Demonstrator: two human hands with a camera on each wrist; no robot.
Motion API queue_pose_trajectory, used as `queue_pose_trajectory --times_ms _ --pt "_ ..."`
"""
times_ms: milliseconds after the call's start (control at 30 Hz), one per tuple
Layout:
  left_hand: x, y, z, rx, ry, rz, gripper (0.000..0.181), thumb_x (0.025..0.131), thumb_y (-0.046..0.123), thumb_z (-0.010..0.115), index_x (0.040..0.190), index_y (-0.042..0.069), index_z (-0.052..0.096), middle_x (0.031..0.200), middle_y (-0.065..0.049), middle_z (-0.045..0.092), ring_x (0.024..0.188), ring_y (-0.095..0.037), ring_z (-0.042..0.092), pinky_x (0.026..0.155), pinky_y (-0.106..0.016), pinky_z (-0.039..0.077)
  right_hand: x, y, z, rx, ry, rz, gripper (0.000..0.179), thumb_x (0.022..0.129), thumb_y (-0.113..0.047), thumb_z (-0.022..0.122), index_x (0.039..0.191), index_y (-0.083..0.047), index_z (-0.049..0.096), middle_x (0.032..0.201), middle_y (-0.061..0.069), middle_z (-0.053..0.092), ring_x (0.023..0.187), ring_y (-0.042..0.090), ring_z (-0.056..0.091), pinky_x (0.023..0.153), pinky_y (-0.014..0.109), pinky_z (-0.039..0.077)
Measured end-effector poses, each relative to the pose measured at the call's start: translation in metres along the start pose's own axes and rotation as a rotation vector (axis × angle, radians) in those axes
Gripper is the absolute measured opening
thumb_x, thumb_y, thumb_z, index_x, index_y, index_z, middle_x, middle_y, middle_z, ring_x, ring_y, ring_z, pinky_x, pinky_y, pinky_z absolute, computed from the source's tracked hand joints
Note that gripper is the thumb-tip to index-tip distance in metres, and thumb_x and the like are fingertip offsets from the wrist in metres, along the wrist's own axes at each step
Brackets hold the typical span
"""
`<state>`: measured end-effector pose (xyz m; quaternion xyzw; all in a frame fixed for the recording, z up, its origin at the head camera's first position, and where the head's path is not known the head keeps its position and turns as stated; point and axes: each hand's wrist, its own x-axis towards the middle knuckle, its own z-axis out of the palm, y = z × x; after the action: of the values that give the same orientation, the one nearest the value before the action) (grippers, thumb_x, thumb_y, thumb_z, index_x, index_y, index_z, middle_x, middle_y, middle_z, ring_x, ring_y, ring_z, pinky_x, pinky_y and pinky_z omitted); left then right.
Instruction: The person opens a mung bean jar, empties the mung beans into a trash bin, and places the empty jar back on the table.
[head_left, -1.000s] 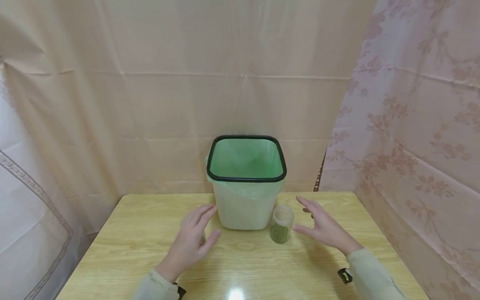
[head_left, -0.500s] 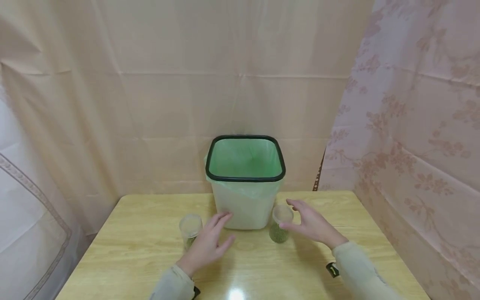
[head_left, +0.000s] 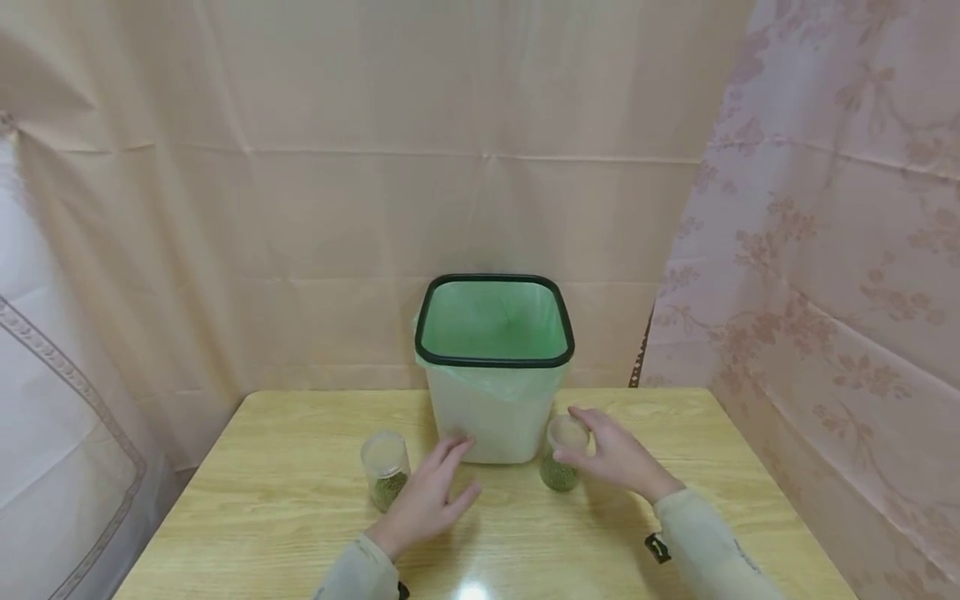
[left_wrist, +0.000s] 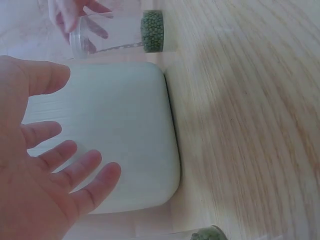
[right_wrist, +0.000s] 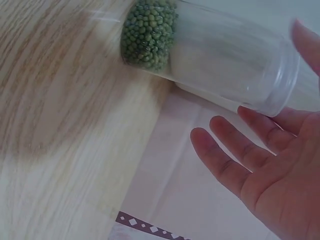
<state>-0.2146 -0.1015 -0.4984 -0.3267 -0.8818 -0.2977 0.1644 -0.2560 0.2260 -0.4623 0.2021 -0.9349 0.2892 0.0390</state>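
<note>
A clear jar point(head_left: 562, 462) with green beans at its bottom stands upright at the bin's right side. My right hand point(head_left: 615, 454) is at that jar's top, thumb in front and fingers behind. In the right wrist view, the fingers point(right_wrist: 227, 155) are spread, with fingertips right at the lid point(right_wrist: 282, 77). My left hand point(head_left: 427, 500) hovers before the bin with fingers spread and holds nothing. Just left of it stands a second clear jar point(head_left: 384, 462), also holding green beans; the hand overlaps its lower right part in the head view.
A white bin point(head_left: 487, 417) with a black rim point(head_left: 495, 362) and a green liner bag point(head_left: 491, 321) stands at the table's back edge. Beneath everything is a wood-grain table point(head_left: 247, 500). Behind hangs a beige curtain point(head_left: 337, 208), with a floral cloth point(head_left: 840, 292) at right.
My left hand has moved right, away from the left jar and in front of the bin, uncovering that jar. My right hand has moved left to the right jar's lid.
</note>
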Motion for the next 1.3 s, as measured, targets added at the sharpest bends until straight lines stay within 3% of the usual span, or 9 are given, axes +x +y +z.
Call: queue_pose_trajectory --times_ms 167,267,400,500,1300 --pt "0.0 0.001 0.004 -0.011 -0.031 -0.016 0.061 0.097 0.026 0.069 0.146 -0.003 0.046 0.144 -0.02 0.049 0.124 -0.031 0.055 0.103 -0.05 0.048 0.0 0.003 0.003 -0.023 -0.015 -0.016 0.094 0.086 -0.055 0.075 0.149 0.006 0.042 0.144 0.024 0.052 0.124 0.039 0.056 0.103 0.058 0.046" --pt "0.0 0.0 0.007 -0.018 -0.064 -0.035 0.06 0.099 0.027 0.065 0.147 -0.002 0.045 0.146 -0.019 0.048 0.111 -0.026 0.061 0.101 -0.048 0.051 0.001 0.003 0.005 -0.006 -0.012 -0.019 0.091 0.085 -0.051 0.078 0.148 0.005 0.043 0.141 0.022 0.055 0.111 0.031 0.063 0.093 0.053 0.053" --pt "0.0 -0.001 0.012 -0.025 -0.093 -0.044 0.059 0.101 0.029 0.062 0.148 -0.001 0.044 0.146 -0.019 0.047 0.114 -0.029 0.061 0.101 -0.049 0.05 0.002 0.003 0.006 0.013 -0.017 -0.006 0.086 0.086 -0.045 0.08 0.148 0.004 0.044 0.141 0.019 0.056 0.103 0.025 0.066 0.086 0.046 0.056" --pt "-0.001 -0.001 0.014 -0.022 -0.096 -0.04 0.059 0.1 0.029 0.063 0.148 -0.001 0.045 0.146 -0.019 0.048 0.127 -0.033 0.055 0.103 -0.05 0.049 0.003 0.003 0.007 0.022 -0.023 0.006 0.086 0.085 -0.045 0.08 0.148 0.002 0.045 0.142 0.017 0.056 0.102 0.024 0.066 0.083 0.044 0.056" --pt "0.01 0.003 0.032 -0.091 -0.163 -0.069 0.064 0.097 0.025 0.068 0.15 0.001 0.041 0.146 -0.017 0.048 0.13 -0.033 0.053 0.105 -0.05 0.048 -0.002 -0.008 0.016 0.175 -0.021 0.022 0.085 0.082 -0.047 0.082 0.144 -0.001 0.049 0.136 0.013 0.06 0.1 0.03 0.068 0.076 0.031 0.058"
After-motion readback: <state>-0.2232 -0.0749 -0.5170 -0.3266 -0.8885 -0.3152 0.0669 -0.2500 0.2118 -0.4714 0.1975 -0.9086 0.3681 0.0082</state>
